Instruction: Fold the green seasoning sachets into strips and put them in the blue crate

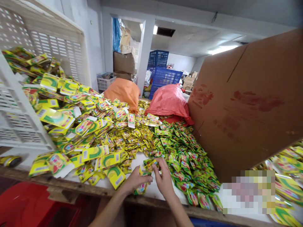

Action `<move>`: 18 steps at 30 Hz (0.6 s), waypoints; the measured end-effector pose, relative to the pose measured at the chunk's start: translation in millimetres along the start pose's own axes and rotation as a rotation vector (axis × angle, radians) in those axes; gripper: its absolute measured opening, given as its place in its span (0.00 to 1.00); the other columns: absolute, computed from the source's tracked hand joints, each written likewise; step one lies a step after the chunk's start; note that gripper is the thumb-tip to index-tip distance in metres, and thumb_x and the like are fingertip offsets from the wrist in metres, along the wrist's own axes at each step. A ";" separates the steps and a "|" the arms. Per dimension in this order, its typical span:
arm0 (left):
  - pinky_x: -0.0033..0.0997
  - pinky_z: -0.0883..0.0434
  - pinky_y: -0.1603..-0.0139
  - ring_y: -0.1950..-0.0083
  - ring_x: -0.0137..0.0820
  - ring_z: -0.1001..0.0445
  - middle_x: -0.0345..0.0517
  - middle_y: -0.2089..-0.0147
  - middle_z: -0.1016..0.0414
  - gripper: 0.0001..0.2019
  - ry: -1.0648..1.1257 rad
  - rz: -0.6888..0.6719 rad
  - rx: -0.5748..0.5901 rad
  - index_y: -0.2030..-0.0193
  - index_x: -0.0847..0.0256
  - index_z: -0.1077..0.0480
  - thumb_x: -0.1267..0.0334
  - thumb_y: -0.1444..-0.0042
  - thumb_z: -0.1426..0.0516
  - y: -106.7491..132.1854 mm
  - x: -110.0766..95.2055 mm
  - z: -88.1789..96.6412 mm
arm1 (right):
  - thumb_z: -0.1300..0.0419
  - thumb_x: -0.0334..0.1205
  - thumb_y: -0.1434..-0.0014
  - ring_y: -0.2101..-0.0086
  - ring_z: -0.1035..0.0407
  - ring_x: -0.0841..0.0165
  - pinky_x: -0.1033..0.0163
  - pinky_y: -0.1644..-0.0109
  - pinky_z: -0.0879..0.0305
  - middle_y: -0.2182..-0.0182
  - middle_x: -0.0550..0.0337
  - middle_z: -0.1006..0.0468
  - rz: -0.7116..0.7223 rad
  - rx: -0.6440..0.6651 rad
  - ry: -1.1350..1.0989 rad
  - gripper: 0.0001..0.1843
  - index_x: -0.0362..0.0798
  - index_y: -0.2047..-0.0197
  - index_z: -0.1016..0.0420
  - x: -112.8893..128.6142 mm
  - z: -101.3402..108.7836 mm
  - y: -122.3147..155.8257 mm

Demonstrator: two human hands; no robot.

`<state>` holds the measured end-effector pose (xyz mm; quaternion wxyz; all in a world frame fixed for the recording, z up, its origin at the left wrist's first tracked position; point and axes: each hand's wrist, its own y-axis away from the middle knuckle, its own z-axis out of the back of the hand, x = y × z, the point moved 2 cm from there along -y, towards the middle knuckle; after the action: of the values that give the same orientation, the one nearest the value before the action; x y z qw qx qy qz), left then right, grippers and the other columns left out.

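Observation:
My left hand (135, 181) and my right hand (163, 179) are close together over the near edge of the white tabletop. Between my fingers are small yellow-and-green packets (148, 164), and both hands look closed on them. Just under my left hand lies another small packet (141, 188). To the right of my hands spreads a pile of green packets (182, 157). Yellow packets (132, 138) heap up beyond my hands. On the left, flat yellow cardboard boxes (96, 153) with open flaps lie in a large pile.
A white plastic crate (23, 116) tipped on its side spills boxes at left. A large brown carton (243, 104) stands at right. An orange sack (123, 91) and a red sack (168, 99) lie behind the piles. A red stool (30, 201) is below the table.

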<state>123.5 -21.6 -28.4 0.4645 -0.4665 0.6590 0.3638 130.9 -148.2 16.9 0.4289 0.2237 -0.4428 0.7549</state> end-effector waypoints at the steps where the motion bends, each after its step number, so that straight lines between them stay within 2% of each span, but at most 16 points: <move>1: 0.26 0.34 0.69 0.73 0.26 0.34 0.41 0.74 0.30 0.16 -0.016 -0.002 -0.004 0.64 0.68 0.32 0.64 0.60 0.37 -0.5 0.4 -0.9 | 0.52 0.38 0.38 0.59 0.37 0.64 0.61 0.56 0.40 0.61 0.56 0.33 0.004 0.044 0.023 0.09 0.49 0.56 0.35 4.8 2.3 -0.6; 4: 0.24 0.36 0.71 0.73 0.25 0.35 0.41 0.74 0.30 0.15 -0.096 -0.049 0.004 0.63 0.69 0.30 0.67 0.60 0.38 -3.1 1.1 -5.4 | 0.49 0.39 0.40 0.57 0.38 0.64 0.60 0.54 0.41 0.59 0.55 0.34 -0.017 0.127 0.103 0.11 0.50 0.54 0.36 19.6 4.7 -2.6; 7: 0.23 0.36 0.70 0.71 0.26 0.35 0.41 0.72 0.29 0.14 -0.138 -0.113 0.019 0.63 0.69 0.29 0.71 0.60 0.40 -4.0 -0.9 -9.6 | 0.47 0.40 0.42 0.61 0.37 0.64 0.62 0.57 0.40 0.62 0.57 0.34 -0.047 0.134 0.138 0.09 0.50 0.57 0.35 26.4 3.0 -4.6; 13: 0.24 0.35 0.70 0.73 0.25 0.35 0.42 0.75 0.30 0.10 -0.145 -0.025 0.057 0.67 0.70 0.29 0.70 0.59 0.40 1.6 -6.2 -10.7 | 0.47 0.37 0.41 0.65 0.36 0.67 0.65 0.61 0.40 0.67 0.59 0.35 -0.024 0.085 0.087 0.03 0.49 0.64 0.33 18.9 5.8 -6.7; 18: 0.26 0.34 0.67 0.72 0.26 0.33 0.43 0.74 0.29 0.06 -0.150 -0.061 0.115 0.71 0.69 0.29 0.72 0.59 0.42 3.6 -10.7 -11.3 | 0.48 0.38 0.40 0.67 0.39 0.68 0.64 0.63 0.41 0.68 0.59 0.38 0.067 0.171 0.139 0.05 0.49 0.67 0.34 18.8 7.9 -9.3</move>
<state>118.5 -27.9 -14.7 0.5494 -0.4306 0.6275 0.3449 128.3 -144.3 38.8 0.4125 0.1917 -0.3533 0.8175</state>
